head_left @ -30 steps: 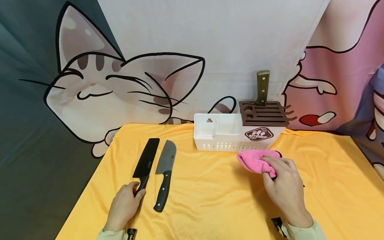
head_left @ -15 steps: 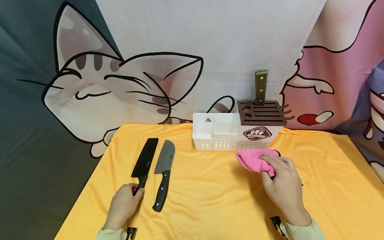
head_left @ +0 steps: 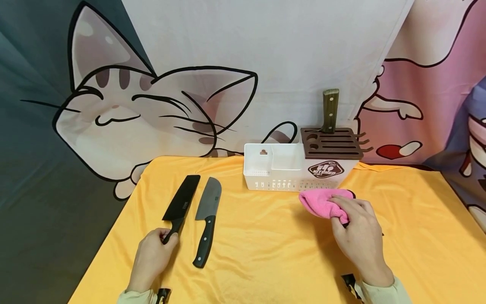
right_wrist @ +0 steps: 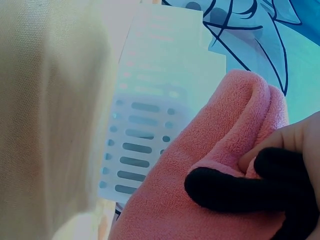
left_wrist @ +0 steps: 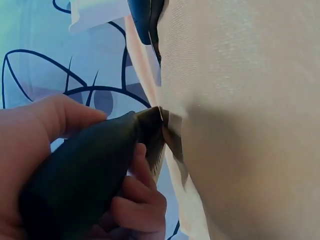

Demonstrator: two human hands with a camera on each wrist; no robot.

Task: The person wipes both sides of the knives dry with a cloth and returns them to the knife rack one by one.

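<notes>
At the lower left, our left hand (head_left: pixel 151 258) grips the black knife (head_left: pixel 184 197) by its handle (left_wrist: pixel 82 172). The long blade (head_left: pixel 181 203) points up and a bit right from our fingers (left_wrist: pixel 136 210). Our right hand (head_left: pixel 360 240), lower right and well apart, pinches the pink cloth (head_left: pixel 319 203).

Left hand (head_left: pixel 152 257): back facing up; thumb and curled fingers closed in a grip;
Right hand (head_left: pixel 362 242): well apart from the left; thumb and fingers pinching, pointing forward and leftward;
Left sleeve (head_left: pixel 136 297): pale green, ending at the wrist;
Right sleeve (head_left: pixel 386 293): likewise pale green.
</notes>
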